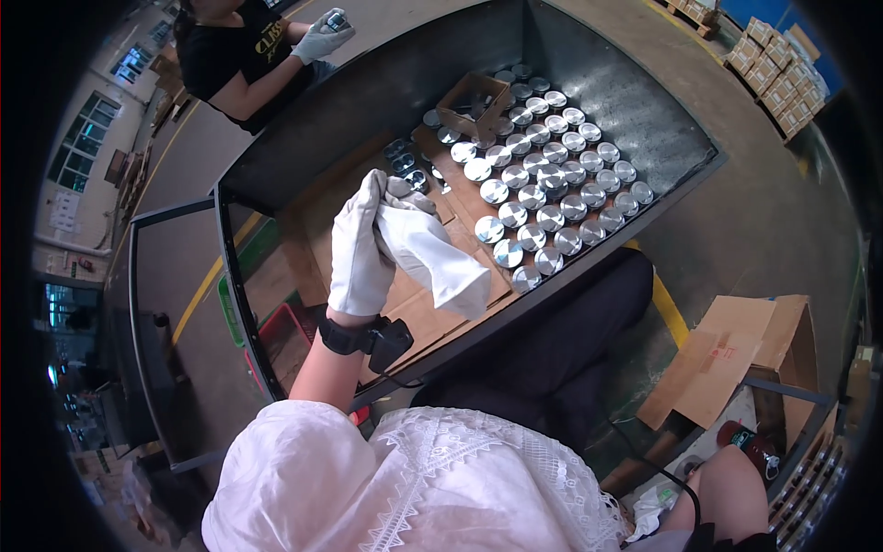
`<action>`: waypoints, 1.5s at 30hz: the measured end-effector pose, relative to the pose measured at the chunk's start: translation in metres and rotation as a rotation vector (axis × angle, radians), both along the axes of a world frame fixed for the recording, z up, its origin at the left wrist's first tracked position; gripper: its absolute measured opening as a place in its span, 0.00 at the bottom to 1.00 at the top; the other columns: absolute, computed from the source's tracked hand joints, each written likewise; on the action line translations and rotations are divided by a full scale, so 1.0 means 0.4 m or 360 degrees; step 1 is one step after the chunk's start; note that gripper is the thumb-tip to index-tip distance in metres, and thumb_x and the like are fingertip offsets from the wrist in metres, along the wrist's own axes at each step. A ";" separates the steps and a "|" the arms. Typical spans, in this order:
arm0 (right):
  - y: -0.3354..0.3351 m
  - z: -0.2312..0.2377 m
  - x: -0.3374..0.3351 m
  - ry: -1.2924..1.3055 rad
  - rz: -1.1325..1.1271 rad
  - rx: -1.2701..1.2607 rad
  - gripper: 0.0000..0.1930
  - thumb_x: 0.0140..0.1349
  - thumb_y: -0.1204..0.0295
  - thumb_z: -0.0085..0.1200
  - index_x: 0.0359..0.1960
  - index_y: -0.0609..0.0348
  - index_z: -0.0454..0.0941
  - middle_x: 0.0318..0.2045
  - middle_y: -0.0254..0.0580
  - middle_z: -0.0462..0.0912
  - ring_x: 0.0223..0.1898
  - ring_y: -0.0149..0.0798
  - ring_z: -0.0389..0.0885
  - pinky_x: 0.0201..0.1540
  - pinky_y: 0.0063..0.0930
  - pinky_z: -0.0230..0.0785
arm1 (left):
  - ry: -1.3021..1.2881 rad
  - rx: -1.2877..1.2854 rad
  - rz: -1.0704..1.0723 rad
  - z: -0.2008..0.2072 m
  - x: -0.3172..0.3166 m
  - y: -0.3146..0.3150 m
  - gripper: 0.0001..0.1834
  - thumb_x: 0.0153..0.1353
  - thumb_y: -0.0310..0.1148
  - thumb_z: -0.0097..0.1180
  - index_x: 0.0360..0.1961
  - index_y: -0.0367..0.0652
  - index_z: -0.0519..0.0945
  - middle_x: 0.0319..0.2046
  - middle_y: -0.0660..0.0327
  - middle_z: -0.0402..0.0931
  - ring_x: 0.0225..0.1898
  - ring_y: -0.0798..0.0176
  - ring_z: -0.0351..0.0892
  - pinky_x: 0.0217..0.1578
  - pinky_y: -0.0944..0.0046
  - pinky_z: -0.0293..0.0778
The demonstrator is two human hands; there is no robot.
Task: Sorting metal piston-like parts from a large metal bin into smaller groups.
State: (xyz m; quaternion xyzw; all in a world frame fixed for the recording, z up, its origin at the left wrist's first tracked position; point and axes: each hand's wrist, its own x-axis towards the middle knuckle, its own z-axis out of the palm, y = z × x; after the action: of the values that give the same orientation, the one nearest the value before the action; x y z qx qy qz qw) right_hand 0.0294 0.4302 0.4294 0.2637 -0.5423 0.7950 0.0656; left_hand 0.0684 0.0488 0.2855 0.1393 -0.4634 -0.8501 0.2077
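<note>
My left hand (365, 241), in a white work glove, is raised over the near left part of a dark metal-walled bin. Its fingers are pinched around a limp, empty white glove (430, 256), whose wide cuff hangs toward the right. Around my left wrist sits a black strap with a small black device (390, 344). Shiny round metal parts (550, 218) stand in rows on cardboard (474, 198), right of the hand. A few more metal parts (405, 164) lie just beyond my fingertips. My right arm (727, 497) reaches down at the lower right, its hand out of the picture.
The bin's dark wall (635, 106) surrounds the parts. Inside stands a small open cardboard box (472, 103). Across the bin, a person in black holds a small part in a gloved hand (324, 39). An open carton (727, 354) is at right; cartons (777, 78) are stacked farther off.
</note>
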 end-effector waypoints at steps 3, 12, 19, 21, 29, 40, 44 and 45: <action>-0.004 -0.014 0.014 0.0051 -0.0136 0.0051 0.14 0.71 0.62 0.47 0.48 0.60 0.73 0.36 0.45 0.76 0.37 0.46 0.77 0.54 0.42 0.63 | -0.0018 -0.0001 0.0045 0.007 0.000 0.008 0.13 0.74 0.43 0.49 0.39 0.44 0.75 0.34 0.63 0.74 0.37 0.62 0.78 0.38 0.59 0.79; -0.023 -0.076 0.056 0.0183 -0.0546 0.0169 0.15 0.71 0.62 0.45 0.45 0.62 0.74 0.36 0.47 0.77 0.37 0.46 0.78 0.51 0.41 0.66 | -0.0050 -0.0053 -0.0042 -0.005 0.005 -0.005 0.13 0.74 0.43 0.49 0.39 0.45 0.76 0.35 0.64 0.75 0.38 0.62 0.78 0.39 0.59 0.79; -0.011 -0.106 0.088 0.0342 -0.0910 0.0298 0.16 0.72 0.61 0.43 0.42 0.63 0.74 0.36 0.48 0.77 0.38 0.46 0.78 0.49 0.41 0.68 | 0.0077 0.0012 -0.0037 0.028 -0.003 0.024 0.12 0.74 0.42 0.48 0.40 0.45 0.76 0.35 0.64 0.75 0.38 0.63 0.78 0.38 0.60 0.80; -0.013 -0.112 0.097 0.0396 -0.1001 0.0337 0.16 0.72 0.61 0.43 0.42 0.63 0.74 0.36 0.48 0.77 0.38 0.46 0.78 0.48 0.41 0.68 | -0.0014 -0.0074 -0.0066 0.030 -0.007 0.022 0.13 0.75 0.42 0.48 0.40 0.44 0.76 0.35 0.62 0.75 0.37 0.63 0.79 0.38 0.60 0.80; -0.031 -0.121 0.077 0.0768 -0.1275 0.0487 0.18 0.72 0.61 0.41 0.39 0.65 0.75 0.36 0.49 0.78 0.38 0.46 0.78 0.46 0.40 0.70 | 0.0103 -0.0129 -0.0179 0.056 -0.060 0.086 0.19 0.75 0.44 0.46 0.44 0.37 0.76 0.34 0.58 0.81 0.32 0.65 0.83 0.36 0.66 0.81; -0.202 -0.352 0.034 0.0196 -0.0519 0.1140 0.09 0.55 0.78 0.67 0.36 0.66 0.83 0.37 0.44 0.82 0.37 0.42 0.82 0.42 0.30 0.74 | 0.0035 -0.0012 -0.0267 -0.024 -0.180 0.239 0.16 0.74 0.43 0.48 0.45 0.39 0.77 0.33 0.62 0.81 0.36 0.67 0.82 0.38 0.68 0.78; -0.204 -0.376 -0.002 0.0015 -0.0513 0.1110 0.11 0.55 0.77 0.68 0.37 0.69 0.81 0.35 0.43 0.81 0.35 0.38 0.80 0.41 0.28 0.73 | -0.0053 -0.0083 -0.0281 -0.025 -0.201 0.326 0.18 0.74 0.41 0.48 0.42 0.35 0.79 0.32 0.58 0.82 0.32 0.67 0.83 0.34 0.69 0.79; -0.198 -0.384 -0.011 0.0043 -0.0539 0.1094 0.10 0.58 0.77 0.66 0.39 0.68 0.80 0.34 0.38 0.81 0.34 0.30 0.79 0.41 0.24 0.71 | -0.0074 -0.0123 -0.0269 -0.041 -0.204 0.344 0.15 0.73 0.38 0.51 0.41 0.35 0.80 0.31 0.59 0.83 0.32 0.69 0.82 0.34 0.70 0.78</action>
State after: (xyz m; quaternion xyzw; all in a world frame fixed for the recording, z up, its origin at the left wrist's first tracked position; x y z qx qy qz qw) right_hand 0.0250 0.3510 0.2758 0.1874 -0.8123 0.5411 0.1109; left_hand -0.0133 0.1863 0.2692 0.1114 -0.5105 -0.8427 0.1296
